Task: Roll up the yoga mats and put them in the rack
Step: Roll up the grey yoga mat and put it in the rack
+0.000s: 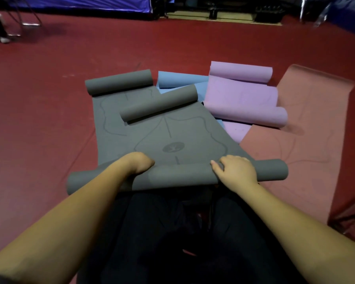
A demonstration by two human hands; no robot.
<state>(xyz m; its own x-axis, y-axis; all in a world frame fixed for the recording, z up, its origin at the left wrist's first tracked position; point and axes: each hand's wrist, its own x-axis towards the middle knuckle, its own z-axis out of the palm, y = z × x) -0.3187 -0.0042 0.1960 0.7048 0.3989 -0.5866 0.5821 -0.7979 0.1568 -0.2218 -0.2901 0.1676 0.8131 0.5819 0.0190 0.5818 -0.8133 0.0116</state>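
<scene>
A grey yoga mat [172, 138] lies spread on the red floor in front of me, its near end curled into a roll [178, 176]. My left hand [138, 161] grips the roll left of centre, fingers tucked under the curl. My right hand [235, 171] holds the roll right of centre, fingers curled over its top. The mat's far end [160, 105] is also curled. A second grey mat [119, 83] lies under it, rolled at its far end. No rack is in view.
A blue mat [180, 78], a purple mat [242, 95] with curled ends and a flat pink mat [307, 128] lie to the right, overlapping. My dark-clothed legs [172, 232] are below. Blue padding [80, 5] and chair legs [27, 19] stand far back.
</scene>
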